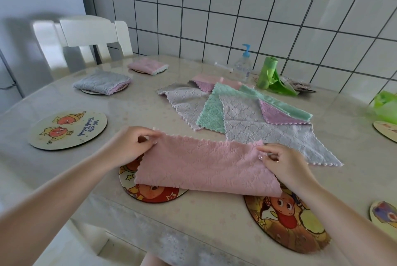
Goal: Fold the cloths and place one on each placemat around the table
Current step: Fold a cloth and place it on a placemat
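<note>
A pink cloth (204, 167), folded once, hangs between my hands above the near edge of the table. My left hand (131, 147) pinches its upper left corner and my right hand (283, 162) pinches its upper right corner. Under it lie two round cartoon placemats, one at the left (150, 192) and one at the right (285, 222). A bare placemat (68, 130) sits further left. A folded grey cloth (102, 82) and a folded pink cloth (148, 65) each rest on a far placemat. A pile of unfolded cloths (240, 111) lies in the middle.
A white chair (86, 38) stands at the far left of the table. A pump bottle (242, 65) and a green bag roll (268, 74) stand by the tiled wall. Two more placemats (384, 216) show at the right edge, beside a green bag (386, 104).
</note>
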Available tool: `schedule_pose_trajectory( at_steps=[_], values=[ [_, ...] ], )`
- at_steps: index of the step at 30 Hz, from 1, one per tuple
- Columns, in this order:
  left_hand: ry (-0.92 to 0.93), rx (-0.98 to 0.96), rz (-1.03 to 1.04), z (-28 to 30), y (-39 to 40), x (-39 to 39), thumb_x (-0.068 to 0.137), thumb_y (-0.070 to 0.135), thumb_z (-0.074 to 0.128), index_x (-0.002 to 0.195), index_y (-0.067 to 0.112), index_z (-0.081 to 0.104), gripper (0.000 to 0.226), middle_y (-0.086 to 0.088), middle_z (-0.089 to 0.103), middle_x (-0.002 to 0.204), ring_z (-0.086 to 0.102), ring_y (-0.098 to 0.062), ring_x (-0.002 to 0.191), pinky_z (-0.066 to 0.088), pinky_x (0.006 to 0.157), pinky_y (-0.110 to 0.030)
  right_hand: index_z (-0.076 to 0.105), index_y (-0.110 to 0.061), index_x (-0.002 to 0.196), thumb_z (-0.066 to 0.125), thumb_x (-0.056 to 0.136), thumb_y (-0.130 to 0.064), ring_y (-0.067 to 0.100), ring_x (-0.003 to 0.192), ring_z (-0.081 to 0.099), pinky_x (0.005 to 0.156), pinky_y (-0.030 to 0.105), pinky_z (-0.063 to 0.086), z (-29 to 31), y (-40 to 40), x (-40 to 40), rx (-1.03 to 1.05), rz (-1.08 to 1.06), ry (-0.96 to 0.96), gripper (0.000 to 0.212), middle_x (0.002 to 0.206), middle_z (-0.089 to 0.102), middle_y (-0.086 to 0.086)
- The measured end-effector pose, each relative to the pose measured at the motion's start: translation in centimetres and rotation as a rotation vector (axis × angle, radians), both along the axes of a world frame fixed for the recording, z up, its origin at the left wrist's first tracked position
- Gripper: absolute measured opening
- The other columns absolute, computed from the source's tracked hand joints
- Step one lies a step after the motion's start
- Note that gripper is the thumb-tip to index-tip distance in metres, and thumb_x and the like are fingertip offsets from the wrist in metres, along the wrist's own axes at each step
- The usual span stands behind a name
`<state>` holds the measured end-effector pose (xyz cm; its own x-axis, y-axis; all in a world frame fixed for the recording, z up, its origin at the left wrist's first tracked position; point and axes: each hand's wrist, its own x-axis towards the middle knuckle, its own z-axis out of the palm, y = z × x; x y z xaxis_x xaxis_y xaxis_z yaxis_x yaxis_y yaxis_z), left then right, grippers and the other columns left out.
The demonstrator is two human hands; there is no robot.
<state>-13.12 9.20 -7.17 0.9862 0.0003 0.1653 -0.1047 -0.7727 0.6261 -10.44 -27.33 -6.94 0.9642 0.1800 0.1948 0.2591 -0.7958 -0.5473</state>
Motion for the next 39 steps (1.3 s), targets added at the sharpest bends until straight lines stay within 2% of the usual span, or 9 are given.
schedule_pose_trajectory(
  at_steps=[5, 8, 10, 16, 19, 26, 30, 36, 39],
  values=[
    [0.024, 0.140, -0.048, -0.2, 0.1, 0.4, 0.090, 0.026, 0.057, 0.116, 0.026, 0.064, 0.028, 0.008, 0.063, 0.115, 0.056, -0.007, 0.103, 0.042, 0.091, -0.024, 0.063, -0.026, 0.117, 0.060, 0.088, -0.026, 0.000, 0.092, 0.051, 0.072, 0.002, 0.029, 0.3, 0.0, 0.4, -0.127, 0.004, 0.058, 0.029, 0.127, 0.057, -0.008],
    [0.006, 0.237, -0.002, -0.1, 0.0, 0.0, 0.092, 0.029, 0.053, 0.127, 0.025, 0.055, 0.036, 0.003, 0.050, 0.136, 0.040, -0.016, 0.129, 0.029, 0.107, -0.031, 0.056, -0.027, 0.127, 0.056, 0.090, -0.031, 0.010, 0.119, 0.045, 0.096, 0.023, 0.035, 0.7, 0.6, 0.1, -0.128, -0.049, 0.047, 0.037, 0.142, 0.041, -0.006],
    [-0.026, 0.273, 0.060, 0.2, -0.9, -0.7, 0.093, 0.030, 0.048, 0.134, 0.028, 0.047, 0.041, 0.003, 0.039, 0.146, 0.026, -0.018, 0.138, 0.022, 0.113, -0.040, 0.050, -0.028, 0.132, 0.052, 0.091, -0.036, 0.013, 0.135, 0.029, 0.109, 0.038, 0.027, 1.1, 1.7, -0.6, -0.149, -0.060, -0.007, 0.042, 0.148, 0.032, -0.007],
    [-0.028, 0.531, -0.172, -0.2, -8.0, -1.9, 0.093, 0.037, 0.025, 0.145, 0.020, 0.029, 0.055, -0.002, 0.021, 0.155, 0.014, -0.024, 0.144, 0.010, 0.117, -0.047, 0.019, -0.032, 0.146, 0.031, 0.092, -0.055, 0.012, 0.144, 0.003, 0.115, 0.057, 0.000, 1.1, 8.2, -2.1, -0.517, 0.164, 0.013, 0.061, 0.157, 0.008, -0.008],
    [-0.101, 0.584, -0.200, -1.0, -9.3, -2.0, 0.081, 0.050, 0.004, 0.139, 0.016, 0.040, 0.077, -0.005, 0.035, 0.149, 0.027, -0.027, 0.140, 0.020, 0.112, -0.051, 0.015, -0.032, 0.147, 0.022, 0.089, -0.064, 0.012, 0.145, 0.001, 0.114, 0.055, -0.002, -0.1, 9.9, -2.3, -0.575, 0.212, 0.052, 0.066, 0.158, 0.006, -0.006],
    [0.036, 0.657, -0.213, -1.1, -7.2, -2.0, 0.069, 0.077, -0.011, 0.148, 0.031, 0.008, 0.093, 0.003, 0.005, 0.158, -0.002, -0.014, 0.145, -0.004, 0.116, -0.035, 0.007, -0.030, 0.148, -0.002, 0.068, -0.081, 0.012, 0.145, -0.003, 0.116, 0.051, -0.001, -0.5, 7.2, -2.3, -0.642, 0.204, 0.053, 0.095, 0.158, 0.001, -0.006],
    [0.055, 0.681, -0.246, -1.0, -5.3, -2.3, 0.058, 0.077, -0.024, 0.148, 0.033, 0.002, 0.103, 0.004, 0.000, 0.158, -0.007, -0.013, 0.145, -0.009, 0.116, -0.034, -0.002, -0.032, 0.148, -0.002, 0.073, -0.076, 0.013, 0.145, -0.007, 0.116, 0.053, 0.000, -0.5, 5.3, -2.1, -0.663, 0.157, 0.082, 0.087, 0.158, -0.006, -0.006],
    [0.013, 0.639, -0.308, -1.2, -2.0, -3.2, 0.069, 0.077, -0.017, 0.146, 0.038, 0.005, 0.089, 0.009, 0.004, 0.157, -0.011, 0.001, 0.138, -0.015, 0.112, -0.025, 0.000, -0.033, 0.148, -0.005, 0.075, -0.075, 0.012, 0.145, -0.003, 0.114, 0.051, -0.003, -0.3, 2.3, -2.0, -0.677, 0.087, 0.101, 0.084, 0.158, -0.003, -0.008],
    [-0.215, 0.577, -0.332, -0.6, -2.6, -4.2, 0.088, 0.064, 0.025, 0.137, 0.030, 0.043, 0.062, 0.007, 0.043, 0.143, 0.034, -0.009, 0.135, 0.014, 0.115, -0.028, 0.015, -0.031, 0.147, 0.014, 0.088, -0.065, 0.008, 0.144, 0.006, 0.114, 0.051, -0.003, 0.1, 2.6, -1.4, -0.658, 0.133, 0.015, 0.068, 0.156, 0.013, -0.011]
  ],
)
